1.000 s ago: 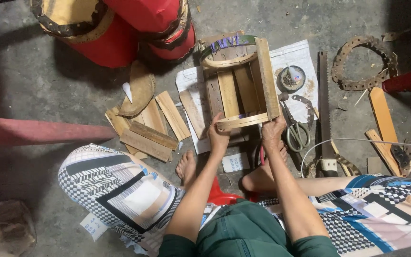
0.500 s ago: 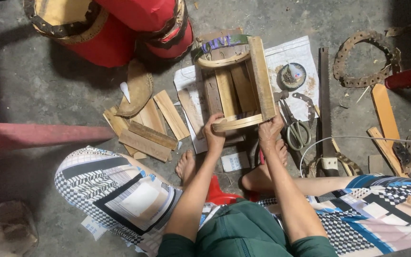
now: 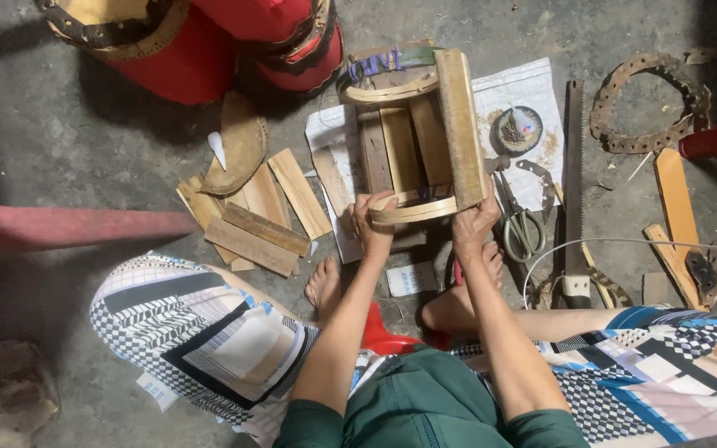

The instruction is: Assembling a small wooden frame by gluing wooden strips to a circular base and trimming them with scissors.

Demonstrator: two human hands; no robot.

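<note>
- Red drum bodies (image 3: 209,41) are lying at the top of the concrete floor, well apart from my work.
- I am holding the wooden frame (image 3: 412,137) — staves standing between two bent hoops — up over a white sack sheet (image 3: 533,91), in front of my knees.
- My judgement: the frame is only partly filled; a few staves are sitting in the hoops, with open gaps showing between them.
- Loose wooden slats (image 3: 251,224) are lying in a pile to my left, so plenty looks left to fit.
- A hand saw (image 3: 574,191) is lying on my right, beside the sheet.
- My left hand (image 3: 373,222) is gripping the near hoop, fingers curled over it.
- My right hand (image 3: 475,222) is clamping the thick side stave's near end.
- Scissors (image 3: 520,224) are resting just beside my right hand, untouched.
</note>
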